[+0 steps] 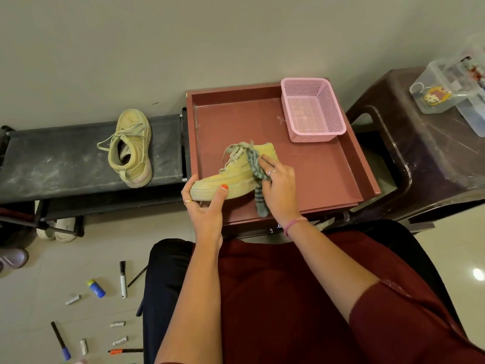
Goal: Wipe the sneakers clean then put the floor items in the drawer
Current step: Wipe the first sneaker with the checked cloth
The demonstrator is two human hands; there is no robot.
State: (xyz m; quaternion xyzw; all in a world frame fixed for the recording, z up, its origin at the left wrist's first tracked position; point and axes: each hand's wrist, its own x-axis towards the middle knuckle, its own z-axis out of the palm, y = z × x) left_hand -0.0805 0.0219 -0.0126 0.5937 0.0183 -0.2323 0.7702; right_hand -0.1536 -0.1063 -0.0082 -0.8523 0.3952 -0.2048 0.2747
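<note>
Two hands work over the open drawer (349,164): your left hand (203,206) grips the sneaker (231,177) by its toe. Your right hand (278,185) presses a striped cloth (256,166) against its side, fingers curled round the cloth

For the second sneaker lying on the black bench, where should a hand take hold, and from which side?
Probably the heel collar of the sneaker on the bench, coming from the near side. It rests on its sole, opening up, heel toward the person, so fingers can hook inside the rim.
</note>
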